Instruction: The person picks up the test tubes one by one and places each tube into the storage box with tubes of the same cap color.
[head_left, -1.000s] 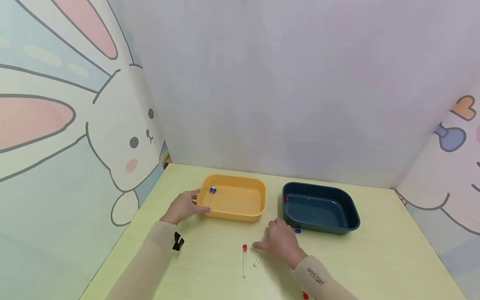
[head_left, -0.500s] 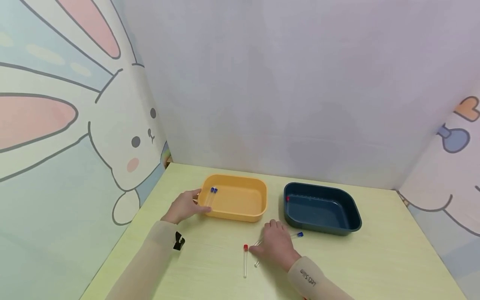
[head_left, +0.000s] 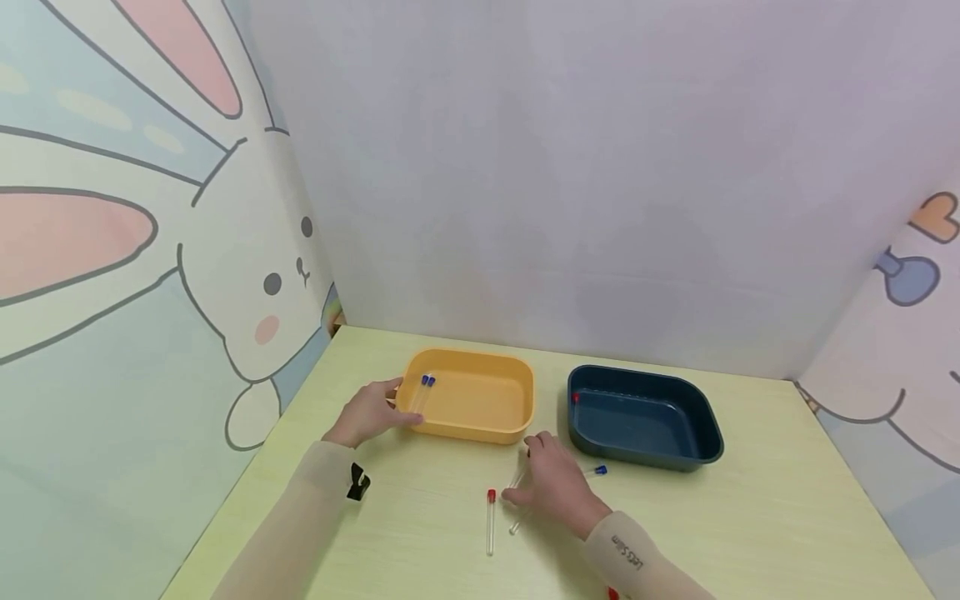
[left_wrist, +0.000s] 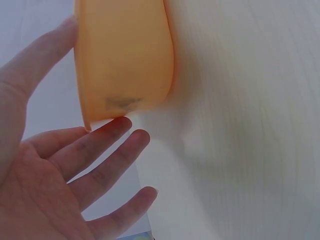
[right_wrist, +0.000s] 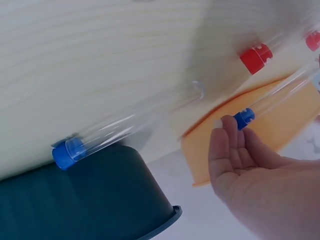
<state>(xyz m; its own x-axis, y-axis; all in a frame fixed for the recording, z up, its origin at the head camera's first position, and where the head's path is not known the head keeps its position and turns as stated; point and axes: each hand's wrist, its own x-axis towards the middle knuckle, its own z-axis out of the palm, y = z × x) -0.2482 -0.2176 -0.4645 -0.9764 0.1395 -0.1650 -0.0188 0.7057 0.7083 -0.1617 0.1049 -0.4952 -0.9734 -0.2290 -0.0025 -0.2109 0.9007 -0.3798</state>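
My left hand (head_left: 369, 414) rests at the left end of the yellow tray (head_left: 472, 433), fingers fairly straight, thumb at its rim and fingertips against its outer wall. Two blue-capped test tubes (head_left: 427, 383) lie inside. My right hand (head_left: 558, 486) pinches another test tube at its blue cap (right_wrist: 244, 118), the clear tube slanting away. Beneath this hand lies a tube with its clear end (head_left: 514, 528) showing; a red cap (right_wrist: 256, 59) appears nearby in the right wrist view. To the left lies a red-capped tube (head_left: 491, 521). A blue-capped tube (head_left: 600, 471) lies right of the hand.
The dark blue tray (head_left: 645, 454) stands at the right, with a red cap (head_left: 575, 397) visible inside its left end. Another red cap (head_left: 612, 593) shows by the right sleeve at the bottom edge. Printed fabric walls (head_left: 562, 208) enclose the table's back and sides.
The right hand has shifted slightly left, uncovering more of the blue-capped tube by the dark tray, and its fingers have closed on a tube. The left hand stays at the yellow tray.
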